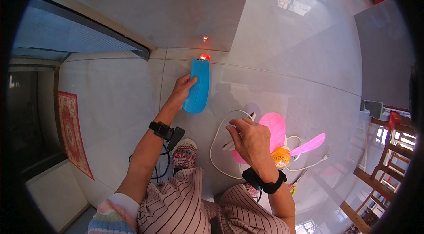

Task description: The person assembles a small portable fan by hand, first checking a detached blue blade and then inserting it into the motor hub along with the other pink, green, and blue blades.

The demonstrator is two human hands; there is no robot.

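- The blue blade (198, 86) is a long, curved plastic piece, held out over the grey floor (291, 57) ahead of the person.
- The left hand (182, 89) grips the blade along its left edge, thumb on the near face, fingers wrapped behind.
- A small red light (204, 57) glows just beyond the blade's far tip, with a fainter red spot further off on the floor.
- The right hand (250, 139) is curled shut around a white cord (217, 139), which loops over the floor beside it.
- Just right of that hand sits a fan (282, 145) with pink blades and an orange hub; one blade points up, another to the right.
- Both wrists wear black bands, the left with a small black unit attached.
- A patterned slipper (184, 153) shows between the forearms, above striped trousers.
- A red patterned rug (73, 132) lies well to the left.
- Wooden chairs (384, 154) stand at the right edge.
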